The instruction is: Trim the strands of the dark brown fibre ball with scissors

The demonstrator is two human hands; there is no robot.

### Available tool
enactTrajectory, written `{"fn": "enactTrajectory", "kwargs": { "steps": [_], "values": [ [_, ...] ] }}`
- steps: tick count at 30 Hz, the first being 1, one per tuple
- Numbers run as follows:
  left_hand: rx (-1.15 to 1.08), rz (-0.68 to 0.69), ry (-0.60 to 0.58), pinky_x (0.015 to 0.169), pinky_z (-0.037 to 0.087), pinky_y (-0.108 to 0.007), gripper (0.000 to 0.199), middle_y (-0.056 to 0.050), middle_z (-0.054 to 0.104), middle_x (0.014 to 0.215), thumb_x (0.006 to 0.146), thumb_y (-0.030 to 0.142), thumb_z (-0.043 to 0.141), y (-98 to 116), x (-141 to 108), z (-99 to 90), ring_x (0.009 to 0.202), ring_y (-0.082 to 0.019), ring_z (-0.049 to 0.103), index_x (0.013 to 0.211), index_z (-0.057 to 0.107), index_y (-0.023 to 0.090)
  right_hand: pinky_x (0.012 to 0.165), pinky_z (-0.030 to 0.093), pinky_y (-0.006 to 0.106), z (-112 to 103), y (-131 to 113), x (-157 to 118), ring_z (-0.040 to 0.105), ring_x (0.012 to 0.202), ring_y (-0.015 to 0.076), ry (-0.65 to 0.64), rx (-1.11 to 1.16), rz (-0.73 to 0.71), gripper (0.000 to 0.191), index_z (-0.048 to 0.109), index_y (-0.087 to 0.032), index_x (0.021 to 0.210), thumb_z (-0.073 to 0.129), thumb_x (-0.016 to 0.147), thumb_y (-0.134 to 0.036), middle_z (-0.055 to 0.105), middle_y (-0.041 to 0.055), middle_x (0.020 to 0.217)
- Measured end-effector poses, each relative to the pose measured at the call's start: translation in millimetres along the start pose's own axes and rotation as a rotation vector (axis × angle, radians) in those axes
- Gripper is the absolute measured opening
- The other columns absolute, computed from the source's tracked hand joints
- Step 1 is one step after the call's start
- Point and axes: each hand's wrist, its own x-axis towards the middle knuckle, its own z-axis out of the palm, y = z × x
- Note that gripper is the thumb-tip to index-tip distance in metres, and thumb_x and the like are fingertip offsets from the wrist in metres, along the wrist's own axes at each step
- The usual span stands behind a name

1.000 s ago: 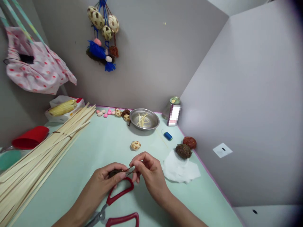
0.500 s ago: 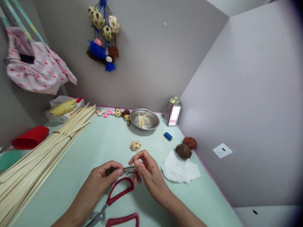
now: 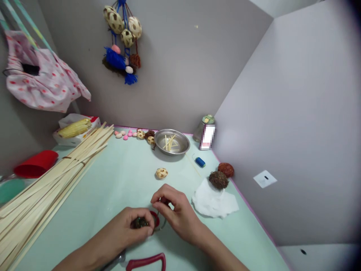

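Observation:
My left hand [image 3: 132,226] is closed around a small dark brown bundle of yarn [image 3: 140,222], which shows between thumb and fingers. A dark strand runs from it toward my right hand [image 3: 177,210], whose thumb and forefinger pinch the strand just up and to the right. Under my hands lie the red-handled scissors [image 3: 146,261]; my left hand and forearm cover much of them. A small woven ball [image 3: 161,173] of pale strips rests on the table beyond my hands.
Pale flat strips [image 3: 56,177] lie along the left side. A metal bowl [image 3: 172,152] with short strips stands at the back. To the right are a blue thread spool [image 3: 200,162], brown yarn balls [image 3: 219,180] and a white cloth [image 3: 211,205]. Woven balls with tassels [image 3: 115,22] hang on the wall.
My left hand has moved down and right with the dark yarn bundle, now over the scissors' upper handle. My right hand has turned and pinches the strand above it.

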Motion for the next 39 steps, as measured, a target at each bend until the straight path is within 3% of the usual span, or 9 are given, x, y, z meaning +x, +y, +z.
{"fn": "enactTrajectory", "kwargs": {
  "steps": [3,8,11,17,23,28,31,34,39],
  "values": [
    [-0.197,-0.012,-0.085,0.051,0.021,-0.025,0.015,0.006,0.044,0.059,0.081,0.031,0.065,5.7,-4.4,-0.1,0.053,-0.011,0.032,0.076,0.061,0.018,0.064,0.04,0.023,-1.3,2.7,2.1,0.048,0.067,0.0099,0.007,0.165,0.089,0.008,0.064,-0.018,0.083,0.061,0.087,-0.012,0.054,-0.0015,0.08],
    [-0.498,-0.032,0.069,0.051,0.023,-0.024,0.019,0.007,0.041,0.061,0.081,0.036,0.07,8.0,-4.6,-3.8,0.052,-0.009,0.03,0.079,0.061,0.018,0.064,0.045,0.024,-3.2,6.3,1.3,0.053,0.068,0.0097,-0.091,0.447,0.134,0.011,0.068,-0.02,0.099,0.063,0.089,-0.02,0.057,0.0017,0.092],
    [-0.554,-0.044,0.104,0.052,0.026,-0.022,0.016,0.005,0.044,0.065,0.082,0.032,0.069,5.8,-4.3,-4.5,0.054,-0.009,0.032,0.08,0.063,0.017,0.073,0.048,0.027,-3.9,3.3,1.1,0.057,0.077,0.0113,-0.14,0.422,0.072,0.019,0.073,-0.022,0.103,0.068,0.085,-0.017,0.057,0.0032,0.102],
    [-0.595,-0.038,0.087,0.053,0.027,-0.021,0.015,0.004,0.045,0.067,0.084,0.029,0.069,4.8,-6.5,-2.6,0.056,-0.009,0.031,0.08,0.065,0.016,0.081,0.047,0.028,-6.2,-4.3,0.8,0.055,0.082,0.012,-0.162,0.281,0.028,0.023,0.076,-0.025,0.102,0.071,0.083,-0.013,0.059,0.0028,0.102],
    [-0.548,-0.061,0.162,0.054,0.027,-0.022,0.019,0.005,0.044,0.066,0.083,0.036,0.069,3.2,-6.5,-6.3,0.058,-0.011,0.031,0.082,0.063,0.018,0.084,0.048,0.03,-13.3,-5.1,-1.0,0.054,0.085,0.0129,-0.225,0.22,-0.063,0.034,0.07,-0.024,0.113,0.066,0.083,-0.009,0.057,0.005,0.111],
    [-0.119,-0.007,0.273,0.056,0.026,-0.025,0.024,0.006,0.041,0.061,0.086,0.041,0.062,-5.7,1.2,-8.8,0.058,-0.012,0.033,0.076,0.062,0.019,0.08,0.048,0.029,-15.3,-7.5,-1.4,0.055,0.079,0.0122,-0.178,0.137,-0.018,0.025,0.069,-0.019,0.101,0.059,0.083,-0.004,0.06,0.0038,0.1],
    [-0.04,0.002,0.137,0.055,0.026,-0.026,0.022,0.005,0.046,0.064,0.084,0.039,0.063,-8.5,4.0,-3.3,0.06,-0.013,0.035,0.075,0.061,0.018,0.077,0.05,0.027,-14.0,-6.6,-1.5,0.058,0.08,0.0125,-0.174,0.204,0.0,0.023,0.071,-0.018,0.092,0.056,0.085,-0.002,0.061,0.0035,0.094],
    [-0.197,0.006,-0.078,0.052,0.023,-0.025,0.02,0.005,0.046,0.064,0.079,0.036,0.068,-5.4,1.6,3.3,0.056,-0.011,0.032,0.076,0.062,0.017,0.075,0.052,0.026,-12.6,-4.5,-1.8,0.06,0.082,0.013,-0.205,0.294,0.007,0.029,0.074,-0.017,0.083,0.051,0.085,0.0,0.061,0.0046,0.097],
    [-0.514,-0.032,-0.047,0.049,0.017,-0.025,0.022,0.006,0.04,0.061,0.078,0.036,0.072,2.7,-4.9,4.3,0.052,-0.009,0.025,0.083,0.068,0.015,0.085,0.051,0.03,-14.0,-4.8,-2.0,0.062,0.093,0.0162,-0.241,0.291,0.005,0.028,0.076,-0.019,0.088,0.051,0.089,-0.005,0.064,0.006,0.103]
  ]
}}
